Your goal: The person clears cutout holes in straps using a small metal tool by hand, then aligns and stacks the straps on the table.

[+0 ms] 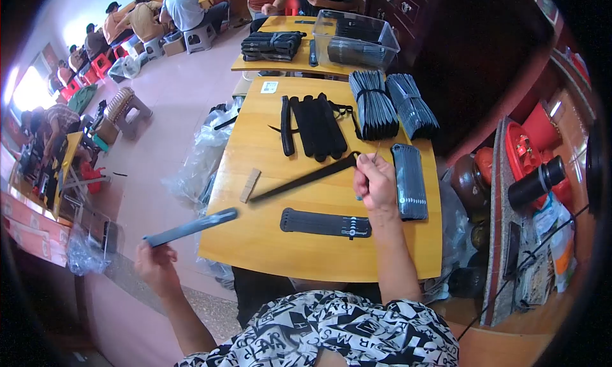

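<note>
My left hand [157, 265], out past the table's left edge, grips one end of a long flat grey strip [194, 227]. The strip's other end reaches over the table corner. Above the right half of the table, my right hand [376, 179] is closed on one end of a narrow black strap [303, 179], which slants down to the left and is slightly blurred. Close to that wrist lies a flat grey set of strips [319, 222] with white marks at its right end. A small tan block [250, 185] rests near the strap's lower end.
On the yellow table [255, 249] are black pieces [317, 128], banded grey bundles [374, 106] and a grey stack [409, 182]. Behind stands a clear plastic bin [357, 41]. Plastic bags [207, 150] hang at the left; a cluttered shelf [503, 239] borders the right. Other people sit farther off.
</note>
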The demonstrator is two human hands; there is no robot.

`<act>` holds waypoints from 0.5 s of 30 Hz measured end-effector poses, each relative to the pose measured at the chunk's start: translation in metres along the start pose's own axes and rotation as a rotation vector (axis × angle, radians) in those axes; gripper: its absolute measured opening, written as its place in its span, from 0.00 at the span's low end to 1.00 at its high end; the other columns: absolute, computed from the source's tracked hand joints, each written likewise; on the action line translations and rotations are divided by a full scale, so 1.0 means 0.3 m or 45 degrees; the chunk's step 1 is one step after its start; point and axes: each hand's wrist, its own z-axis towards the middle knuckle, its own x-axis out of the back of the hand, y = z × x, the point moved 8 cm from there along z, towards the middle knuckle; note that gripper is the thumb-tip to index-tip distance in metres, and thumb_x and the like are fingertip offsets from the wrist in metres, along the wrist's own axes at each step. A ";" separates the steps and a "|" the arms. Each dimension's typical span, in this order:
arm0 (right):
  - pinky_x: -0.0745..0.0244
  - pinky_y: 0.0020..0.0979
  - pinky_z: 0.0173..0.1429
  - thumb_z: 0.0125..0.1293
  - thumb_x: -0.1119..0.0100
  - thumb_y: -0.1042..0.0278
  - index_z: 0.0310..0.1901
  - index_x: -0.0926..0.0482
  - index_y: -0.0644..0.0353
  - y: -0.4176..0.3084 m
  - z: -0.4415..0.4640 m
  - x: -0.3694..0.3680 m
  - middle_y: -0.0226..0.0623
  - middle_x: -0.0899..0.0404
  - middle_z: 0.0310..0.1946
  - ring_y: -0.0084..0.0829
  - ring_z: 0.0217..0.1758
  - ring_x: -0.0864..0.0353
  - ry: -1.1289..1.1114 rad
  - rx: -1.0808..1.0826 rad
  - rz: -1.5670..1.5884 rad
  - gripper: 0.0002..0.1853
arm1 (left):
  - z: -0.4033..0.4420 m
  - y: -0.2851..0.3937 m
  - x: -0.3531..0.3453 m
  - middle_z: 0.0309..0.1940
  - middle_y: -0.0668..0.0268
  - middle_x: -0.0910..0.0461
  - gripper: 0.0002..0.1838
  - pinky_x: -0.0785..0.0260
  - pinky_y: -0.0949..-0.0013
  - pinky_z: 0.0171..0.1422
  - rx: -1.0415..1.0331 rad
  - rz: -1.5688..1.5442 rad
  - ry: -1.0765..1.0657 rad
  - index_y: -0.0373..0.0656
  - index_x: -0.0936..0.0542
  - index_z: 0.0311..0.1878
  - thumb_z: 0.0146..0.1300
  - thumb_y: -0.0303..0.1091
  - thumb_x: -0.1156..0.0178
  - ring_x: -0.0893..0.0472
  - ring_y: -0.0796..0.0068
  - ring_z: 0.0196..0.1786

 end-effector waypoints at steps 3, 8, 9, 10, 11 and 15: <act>0.47 0.21 0.12 0.62 0.46 0.64 0.21 0.30 0.59 0.109 0.065 0.177 0.29 0.33 0.11 0.18 0.09 0.39 0.334 -0.128 0.069 0.13 | 0.052 0.049 0.228 0.23 0.61 0.24 0.09 0.37 0.78 0.23 -0.045 -0.041 0.285 0.38 0.28 0.36 0.66 0.32 0.56 0.26 0.77 0.22; 0.43 0.22 0.13 0.61 0.46 0.64 0.23 0.29 0.61 0.187 0.056 0.309 0.33 0.28 0.16 0.19 0.11 0.35 0.539 -0.303 -0.561 0.12 | -0.022 -0.063 0.164 0.25 0.64 0.25 0.09 0.37 0.76 0.25 0.172 -0.170 0.256 0.38 0.27 0.37 0.65 0.33 0.54 0.26 0.76 0.23; 0.43 0.22 0.12 0.61 0.46 0.64 0.23 0.29 0.62 0.185 0.058 0.315 0.33 0.28 0.16 0.19 0.11 0.35 0.566 -0.307 -0.559 0.12 | -0.044 -0.103 0.098 0.27 0.63 0.24 0.09 0.35 0.76 0.26 0.236 -0.243 0.132 0.38 0.27 0.37 0.65 0.33 0.53 0.25 0.76 0.24; 0.43 0.22 0.12 0.61 0.46 0.64 0.23 0.29 0.62 0.180 0.060 0.321 0.33 0.27 0.16 0.19 0.11 0.34 0.592 -0.307 -0.556 0.13 | -0.066 -0.132 0.021 0.28 0.62 0.23 0.09 0.34 0.75 0.27 0.298 -0.319 0.007 0.38 0.27 0.37 0.64 0.33 0.52 0.25 0.75 0.25; 0.43 0.22 0.12 0.61 0.45 0.64 0.23 0.28 0.63 0.173 0.065 0.324 0.34 0.27 0.16 0.19 0.12 0.34 0.587 -0.308 -0.603 0.13 | -0.101 -0.148 -0.069 0.30 0.60 0.22 0.08 0.31 0.75 0.29 0.372 -0.384 -0.081 0.37 0.26 0.36 0.63 0.32 0.51 0.23 0.74 0.26; 0.40 0.24 0.13 0.60 0.44 0.62 0.21 0.28 0.64 0.137 0.048 0.360 0.36 0.26 0.15 0.21 0.12 0.31 0.559 -0.324 -0.770 0.16 | -0.247 -0.185 -0.327 0.41 0.47 0.23 0.06 0.25 0.71 0.30 0.600 -0.447 -0.422 0.33 0.27 0.31 0.57 0.27 0.48 0.20 0.68 0.26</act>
